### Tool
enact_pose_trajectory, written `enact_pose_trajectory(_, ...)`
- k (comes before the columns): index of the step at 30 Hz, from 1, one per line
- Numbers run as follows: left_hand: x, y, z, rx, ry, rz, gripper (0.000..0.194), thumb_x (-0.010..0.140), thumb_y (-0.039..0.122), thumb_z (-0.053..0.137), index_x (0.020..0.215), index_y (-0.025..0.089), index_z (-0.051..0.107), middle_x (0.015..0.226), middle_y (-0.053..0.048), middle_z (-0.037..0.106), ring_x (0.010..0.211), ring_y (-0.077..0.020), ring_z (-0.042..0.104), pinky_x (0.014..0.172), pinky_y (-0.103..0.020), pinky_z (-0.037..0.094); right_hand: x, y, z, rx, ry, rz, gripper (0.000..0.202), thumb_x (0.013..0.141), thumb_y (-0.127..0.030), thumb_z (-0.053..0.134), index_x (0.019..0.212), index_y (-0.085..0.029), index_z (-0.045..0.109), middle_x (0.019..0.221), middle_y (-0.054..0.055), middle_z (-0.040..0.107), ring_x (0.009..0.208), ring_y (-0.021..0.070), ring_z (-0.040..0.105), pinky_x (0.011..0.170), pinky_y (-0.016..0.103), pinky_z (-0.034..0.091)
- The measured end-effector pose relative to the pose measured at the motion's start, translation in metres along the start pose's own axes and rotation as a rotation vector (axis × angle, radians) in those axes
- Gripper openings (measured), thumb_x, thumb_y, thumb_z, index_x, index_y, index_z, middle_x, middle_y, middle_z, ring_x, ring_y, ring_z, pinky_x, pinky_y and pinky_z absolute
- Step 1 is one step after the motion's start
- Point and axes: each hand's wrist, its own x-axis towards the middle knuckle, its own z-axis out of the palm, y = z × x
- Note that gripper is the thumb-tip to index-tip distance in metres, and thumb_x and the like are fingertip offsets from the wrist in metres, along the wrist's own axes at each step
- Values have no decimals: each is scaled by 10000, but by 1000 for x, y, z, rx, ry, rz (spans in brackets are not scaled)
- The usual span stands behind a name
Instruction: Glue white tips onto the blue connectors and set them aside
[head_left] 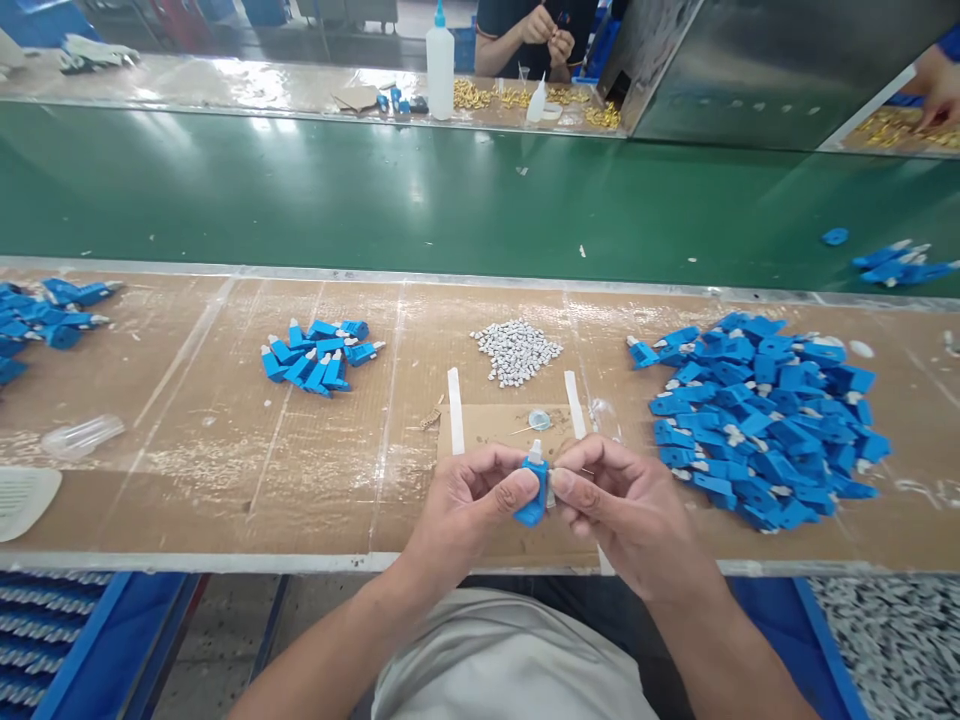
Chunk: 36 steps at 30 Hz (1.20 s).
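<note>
Between my two hands is a blue part with a white tip pointing up and away from me. My left hand grips its left side between thumb and fingers. My right hand is pinched at its right side, on something small that the fingers mostly hide. Just beyond my hands, a small round light-blue piece and a thin stick lie on a cardboard pad. Farther out is a heap of small grey pieces.
Blue parts form a large pile at right, a smaller one left of centre and another far left. A green belt runs behind the table. Across it, a person's hands work near a bottle.
</note>
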Motion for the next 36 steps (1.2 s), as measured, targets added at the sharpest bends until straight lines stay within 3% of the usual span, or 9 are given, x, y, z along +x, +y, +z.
enact_pose_trajectory(7, -1, 1, 5, -89, -90, -77, 198, 907, 346, 681, 874, 154, 718, 710, -14, 650, 646, -94, 577, 655, -221, 449, -3, 0, -5, 263, -48, 196, 311, 687, -331, 910, 965, -240, 803, 573, -34, 579, 441, 29, 499, 378, 83, 418)
enact_pose_trajectory(16, -1, 11, 17, -3, -100, -23, 227, 890, 365, 697, 840, 143, 707, 723, -28, 684, 671, -108, 606, 662, -224, 463, -7, -2, -4, 205, -74, 153, 259, 738, -364, 860, 943, -223, 790, 549, -36, 508, 418, 32, 403, 338, 89, 349)
enact_pose_trajectory(20, -7, 26, 14, 100, -78, -25, 264, 877, 408, 692, 832, 148, 705, 692, -28, 680, 629, -117, 604, 621, -238, 472, -11, -6, -3, 128, -39, 145, 371, 715, -385, 869, 1047, -244, 781, 644, -23, 538, 424, 39, 408, 334, 120, 370)
enact_pose_trajectory(22, -8, 44, -8, 307, 97, 39, 274, 843, 427, 714, 834, 153, 718, 691, -28, 685, 610, -128, 607, 587, -244, 472, -18, -11, -12, 66, 21, 135, 505, 699, -394, 874, 1174, -280, 746, 779, 3, 581, 442, 42, 407, 314, 131, 353)
enact_pose_trajectory(26, -1, 103, -109, 894, 863, 352, 277, 796, 428, 706, 870, 162, 731, 774, -36, 723, 698, -168, 650, 659, -268, 499, -33, -13, -50, -73, 168, 94, 435, 696, -424, 864, 1099, -290, 771, 782, 18, 583, 449, 61, 422, 315, 155, 363)
enact_pose_trajectory(29, 12, 139, -194, 1241, 1220, 184, 330, 803, 406, 639, 982, 142, 722, 876, -64, 746, 828, -220, 681, 769, -306, 510, -37, -5, -72, -141, 233, 117, 380, 667, -453, 873, 980, -251, 795, 702, 20, 565, 470, 84, 435, 342, 174, 382)
enact_pose_trajectory(32, 26, 152, -237, 1303, 1158, 63, 310, 824, 403, 599, 869, 127, 734, 845, -86, 756, 873, -268, 686, 811, -342, 506, -35, 1, -80, -193, 279, 121, 398, 599, -485, 896, 902, -244, 806, 736, 53, 621, 488, 109, 451, 354, 214, 400)
enact_pose_trajectory(34, 35, 150, -236, 1305, 1039, 51, 393, 903, 444, 487, 853, 141, 732, 901, -78, 770, 913, -258, 687, 837, -334, 511, -32, -1, -83, -231, 328, 99, 399, 569, -501, 902, 865, -252, 806, 737, 61, 642, 492, 124, 462, 361, 233, 403)
enact_pose_trajectory(36, 44, 144, -220, 1315, 936, 65, 463, 955, 460, 380, 898, 151, 721, 1018, -64, 768, 1021, -253, 667, 915, -342, 498, -28, -13, -86, -281, 366, 42, 389, 586, -512, 890, 866, -258, 799, 668, 42, 618, 491, 133, 463, 378, 240, 399)
